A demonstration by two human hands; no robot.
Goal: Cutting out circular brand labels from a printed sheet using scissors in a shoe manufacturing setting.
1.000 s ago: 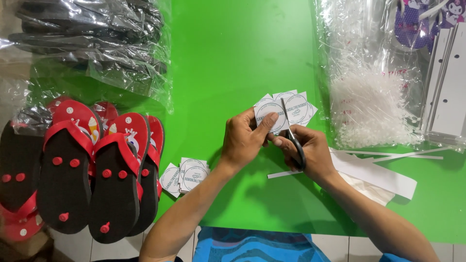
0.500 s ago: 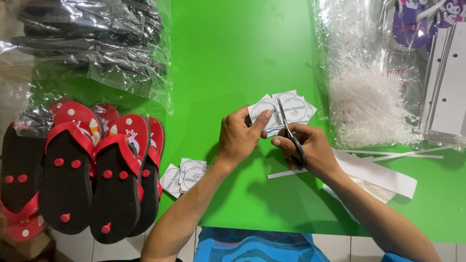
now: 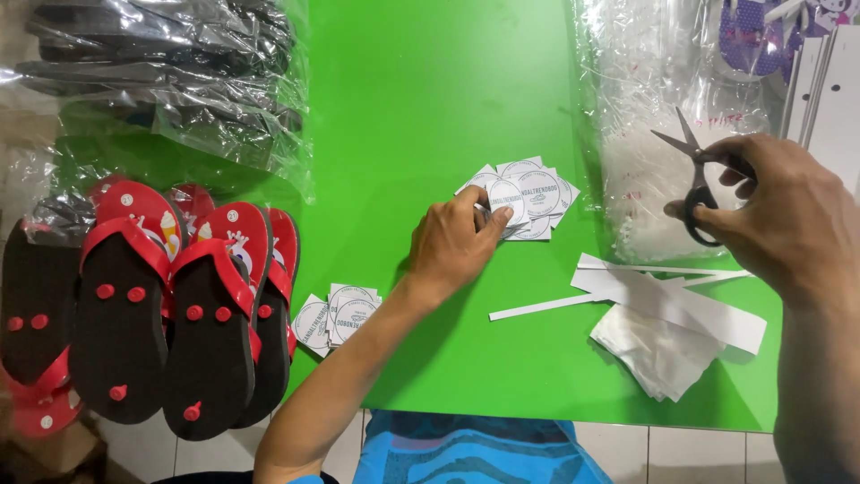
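Observation:
My left hand [image 3: 459, 244] rests on the green table [image 3: 430, 108] with its fingertips on a fanned pile of white square labels with round prints [image 3: 528, 193]. My right hand [image 3: 788, 215] is raised at the right and grips black-handled scissors [image 3: 694, 179], blades open and pointing up-left, over a clear bag of white plastic ties [image 3: 645, 170]. A second small pile of labels [image 3: 339, 315] lies near the table's front edge, beside my left forearm.
Red-and-black flip-flops [image 3: 170, 305] are stacked at the left edge. Bagged dark sandals [image 3: 161, 63] lie at the back left. White paper strips and offcuts [image 3: 663, 305] sit at the front right. White card pieces [image 3: 829, 90] lean at the far right.
My right hand has pulled the scissors away from the labels, up and to the right. My left hand has laid the labels down on the table and stays on them.

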